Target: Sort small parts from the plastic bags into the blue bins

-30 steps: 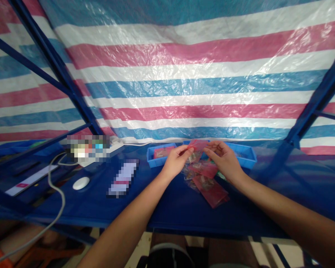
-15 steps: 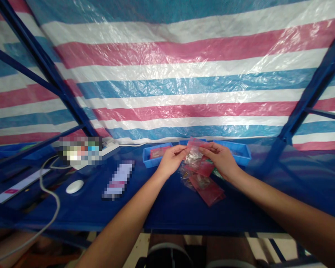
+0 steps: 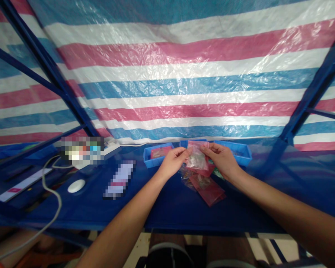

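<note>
My left hand (image 3: pixel 172 162) and my right hand (image 3: pixel 222 159) pinch the top corners of a small clear pink plastic bag (image 3: pixel 196 158) and hold it upright between them above the blue table (image 3: pixel 156 201). Something small shows inside the bag. Below it lies a loose pile of similar pink bags (image 3: pixel 206 185) on the table. Both hands are closed in a pinch on the bag's upper edge.
Blue shallow trays (image 3: pixel 240 150) stand behind the hands, one (image 3: pixel 158 152) with pink bags in it. To the left lie a white mouse (image 3: pixel 76 185) with a grey cable (image 3: pixel 51 208), a flat device (image 3: pixel 22 184) and a blurred-out object (image 3: pixel 119 179). A striped tarpaulin (image 3: pixel 184 74) closes the back.
The bag between my hands now hangs flatter and more upright, spread by its top corners. My hands stay almost in the same place.
</note>
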`<state>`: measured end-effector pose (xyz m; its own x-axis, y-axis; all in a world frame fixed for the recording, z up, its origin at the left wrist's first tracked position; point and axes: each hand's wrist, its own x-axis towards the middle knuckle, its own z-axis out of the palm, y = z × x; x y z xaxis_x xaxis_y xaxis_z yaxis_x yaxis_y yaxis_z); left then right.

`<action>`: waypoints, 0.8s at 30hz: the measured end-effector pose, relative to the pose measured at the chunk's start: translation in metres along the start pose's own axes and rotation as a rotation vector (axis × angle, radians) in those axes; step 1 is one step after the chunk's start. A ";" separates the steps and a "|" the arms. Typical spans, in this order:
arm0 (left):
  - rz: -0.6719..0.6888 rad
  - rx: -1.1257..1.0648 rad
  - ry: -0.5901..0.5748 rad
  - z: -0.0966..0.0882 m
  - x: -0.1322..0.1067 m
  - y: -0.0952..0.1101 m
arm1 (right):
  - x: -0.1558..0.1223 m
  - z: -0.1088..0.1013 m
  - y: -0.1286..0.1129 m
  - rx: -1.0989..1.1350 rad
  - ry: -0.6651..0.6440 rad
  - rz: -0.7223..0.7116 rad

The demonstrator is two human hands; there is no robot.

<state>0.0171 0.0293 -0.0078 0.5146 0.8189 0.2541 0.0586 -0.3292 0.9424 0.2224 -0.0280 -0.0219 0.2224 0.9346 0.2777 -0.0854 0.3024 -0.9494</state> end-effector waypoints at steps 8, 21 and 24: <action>0.033 -0.050 0.011 0.003 -0.001 0.001 | -0.002 0.002 -0.004 0.007 -0.029 0.007; 0.235 -0.153 0.016 0.007 -0.004 0.001 | -0.005 0.005 -0.004 0.087 -0.158 0.061; 0.241 -0.170 0.101 0.006 -0.001 -0.001 | -0.007 0.006 0.000 0.057 -0.239 0.071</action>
<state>0.0218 0.0254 -0.0102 0.4082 0.7721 0.4871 -0.2033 -0.4433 0.8730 0.2147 -0.0329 -0.0229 -0.0214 0.9696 0.2436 -0.1484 0.2379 -0.9599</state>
